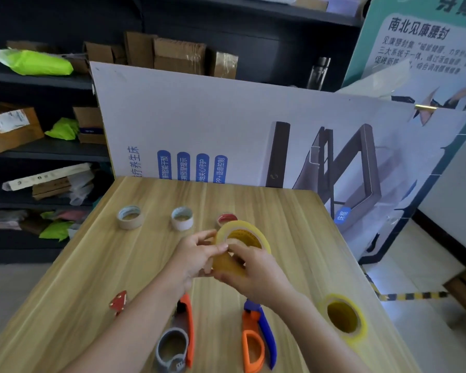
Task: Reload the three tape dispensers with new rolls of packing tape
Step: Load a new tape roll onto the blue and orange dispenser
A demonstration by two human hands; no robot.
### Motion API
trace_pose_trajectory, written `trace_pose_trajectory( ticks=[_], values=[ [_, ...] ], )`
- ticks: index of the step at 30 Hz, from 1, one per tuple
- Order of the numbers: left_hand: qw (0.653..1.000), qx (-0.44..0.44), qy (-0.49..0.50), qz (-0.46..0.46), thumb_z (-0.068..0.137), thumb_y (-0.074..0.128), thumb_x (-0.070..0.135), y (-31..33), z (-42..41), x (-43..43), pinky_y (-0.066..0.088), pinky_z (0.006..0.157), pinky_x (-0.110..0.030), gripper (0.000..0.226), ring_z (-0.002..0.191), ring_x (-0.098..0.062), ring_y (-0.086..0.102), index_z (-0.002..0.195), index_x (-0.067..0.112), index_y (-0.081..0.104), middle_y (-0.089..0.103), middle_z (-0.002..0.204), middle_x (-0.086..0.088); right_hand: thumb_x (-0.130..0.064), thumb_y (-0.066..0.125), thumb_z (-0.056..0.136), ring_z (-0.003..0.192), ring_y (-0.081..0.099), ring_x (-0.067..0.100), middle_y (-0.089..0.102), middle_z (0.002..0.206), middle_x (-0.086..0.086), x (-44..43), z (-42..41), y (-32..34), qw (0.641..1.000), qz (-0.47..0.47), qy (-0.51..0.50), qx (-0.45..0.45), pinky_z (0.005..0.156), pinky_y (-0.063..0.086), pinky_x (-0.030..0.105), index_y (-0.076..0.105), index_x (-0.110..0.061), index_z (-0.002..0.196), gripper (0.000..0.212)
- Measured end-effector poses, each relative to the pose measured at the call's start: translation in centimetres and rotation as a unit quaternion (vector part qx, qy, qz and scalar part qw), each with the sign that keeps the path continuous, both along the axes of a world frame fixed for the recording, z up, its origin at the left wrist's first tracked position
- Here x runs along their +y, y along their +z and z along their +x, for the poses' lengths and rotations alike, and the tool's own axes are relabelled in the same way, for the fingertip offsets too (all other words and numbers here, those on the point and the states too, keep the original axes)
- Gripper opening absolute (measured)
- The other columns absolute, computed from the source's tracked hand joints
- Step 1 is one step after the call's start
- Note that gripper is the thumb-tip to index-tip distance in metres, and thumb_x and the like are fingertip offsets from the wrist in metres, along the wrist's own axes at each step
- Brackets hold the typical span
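Packing tape roll (249, 230), translucent yellow, is gripped by both hands over the middle of the wooden surface (86, 278). It is tilted so its open centre faces up toward the camera. On my feed the left hand (197, 254) curls its fingers round the roll's left side. The right hand (256, 275) pinches the near rim, its thumb lying across the yellow band. As far as I can judge from here, the roll is lifted off the surface.

A second new roll (343, 319) of the same yellow tape lies flat near the right edge, well apart from the hands.

Three dispensers lie along the near edge. A red dispenser (118, 302) toward the near-left corner shows only its tip beside the left forearm. A grey-and-orange dispenser (175, 343) lies between the two forearms, and an orange-and-blue dispenser (256, 340) lies just below the right wrist. None of them is touched by a hand.

Toward the far edge three used cores stand in a row: a beige core (130, 217), a white core (182, 218) and a red core (226, 218). The last is partly hidden behind the held roll.

A printed display board (199, 117) stands upright along the far edge. Dark shelving (38, 82) at the left carries cardboard boxes and green bags.
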State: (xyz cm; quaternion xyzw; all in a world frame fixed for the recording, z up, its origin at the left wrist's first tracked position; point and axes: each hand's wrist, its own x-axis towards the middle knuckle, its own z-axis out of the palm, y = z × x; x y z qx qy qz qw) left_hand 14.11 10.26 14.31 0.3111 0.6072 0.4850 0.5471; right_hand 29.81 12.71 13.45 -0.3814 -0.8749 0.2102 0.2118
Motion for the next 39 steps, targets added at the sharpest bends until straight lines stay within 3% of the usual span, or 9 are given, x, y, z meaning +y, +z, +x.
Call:
trace_pose_trajectory(
  ticks=[3, 6, 9, 12, 16, 21, 29, 34, 39],
  values=[
    [0.998, 0.011, -0.027, -0.054, 0.078, 0.074, 0.01, -3.9, 0.7, 0.0, 0.052, 0.06, -0.03, 0.038, 0.077, -0.015, 0.066, 0.111, 0.026, 0.063, 0.072, 0.09, 0.001, -0.048, 0.065, 0.084, 0.079, 0.064, -0.002, 0.072, 0.088, -0.012, -0.1, 1.6, -2.8, 0.988, -0.134, -0.072, 0.026, 0.068, 0.047, 0.012, 0.069, -0.029, 0.11, 0.032],
    [0.992, 0.01, -0.053, -0.113, 0.078, 0.074, 0.009, -7.4, 1.4, -0.5, 0.05, 0.063, -0.029, 0.032, 0.076, -0.014, 0.064, 0.105, 0.025, 0.067, 0.071, 0.087, 0.003, -0.04, 0.062, 0.088, 0.071, 0.064, 0.004, 0.068, 0.072, -0.013, 0.0, 3.5, -6.0, 0.955, -0.159, -0.235, 0.091, 0.062, 0.049, 0.018, 0.071, -0.027, 0.088, 0.015],
    [0.983, 0.002, -0.084, -0.161, 0.077, 0.074, 0.006, -10.3, 2.2, -0.9, 0.049, 0.065, -0.028, 0.035, 0.077, -0.013, 0.064, 0.105, 0.026, 0.068, 0.071, 0.085, 0.004, -0.033, 0.055, 0.092, 0.085, 0.064, 0.014, 0.069, 0.09, -0.008, -0.1, 5.6, -9.8, 0.931, -0.186, -0.315, -0.018, 0.067, 0.048, 0.026, 0.067, -0.023, 0.104, 0.019],
    [0.974, 0.012, -0.125, -0.188, 0.079, 0.073, 0.008, -12.4, 2.9, -1.3, 0.05, 0.068, -0.029, 0.036, 0.077, -0.013, 0.063, 0.108, 0.028, 0.069, 0.071, 0.091, 0.004, -0.032, 0.048, 0.095, 0.099, 0.062, 0.019, 0.068, 0.11, 0.001, -0.7, 7.2, -13.8, 0.897, -0.28, -0.32, -0.123, 0.073, 0.043, 0.026, 0.063, -0.019, 0.12, 0.032],
    [0.959, 0.03, -0.174, -0.221, 0.08, 0.072, 0.009, -14.2, 3.4, -1.4, 0.048, 0.072, -0.032, 0.036, 0.079, -0.02, 0.06, 0.109, 0.03, 0.069, 0.071, 0.095, -0.001, -0.023, 0.042, 0.094, 0.084, 0.062, 0.021, 0.067, 0.088, 0.002, -1.3, 8.2, -16.3, 0.877, -0.345, -0.304, -0.14, 0.066, 0.049, 0.032, 0.068, -0.013, 0.098, 0.028],
    [0.939, 0.078, -0.235, -0.238, 0.085, 0.068, 0.013, -15.2, 3.6, -0.2, 0.047, 0.085, -0.036, 0.035, 0.101, -0.022, 0.059, 0.11, 0.036, 0.068, 0.069, 0.109, 0.0, -0.015, 0.048, 0.088, 0.072, 0.06, 0.017, 0.065, 0.08, -0.001, -1.2, 8.9, -17.2, 0.877, -0.345, -0.284, -0.177, 0.049, 0.043, 0.022, 0.071, -0.018, 0.102, 0.027],
    [0.915, 0.123, -0.296, -0.245, 0.087, 0.065, 0.017, -16.0, 3.9, 2.5, 0.038, 0.066, -0.023, 0.03, 0.088, -0.01, 0.057, 0.11, 0.037, 0.068, 0.068, 0.102, 0.01, -0.012, 0.048, 0.087, 0.079, 0.063, 0.022, 0.071, 0.087, 0.001, -0.3, 8.8, -17.5, 0.892, -0.319, -0.284, -0.149, 0.058, 0.045, 0.025, 0.074, -0.028, 0.105, 0.036],
    [0.923, 0.139, -0.297, -0.202, 0.089, 0.061, 0.011, -17.6, 5.4, 2.7, 0.044, 0.1, -0.029, 0.029, 0.102, -0.013, 0.061, 0.11, 0.029, 0.07, 0.068, 0.1, 0.007, -0.013, 0.05, 0.089, 0.088, 0.066, 0.02, 0.074, 0.095, 0.0, 0.0, 9.3, -17.8, 0.896, -0.319, -0.277, -0.135, 0.067, 0.052, 0.029, 0.075, -0.03, 0.104, 0.034],
    [0.939, 0.191, -0.246, -0.149, 0.087, 0.064, 0.014, -19.3, 6.1, 1.8, 0.048, 0.085, -0.023, 0.024, 0.093, -0.01, 0.062, 0.101, 0.033, 0.065, 0.067, 0.094, 0.012, -0.018, 0.048, 0.093, 0.096, 0.064, 0.018, 0.073, 0.103, -0.003, 0.0, 9.5, -18.1, 0.892, -0.337, -0.281, -0.107, 0.072, 0.05, 0.028, 0.072, -0.028, 0.109, 0.031]
  ],
)
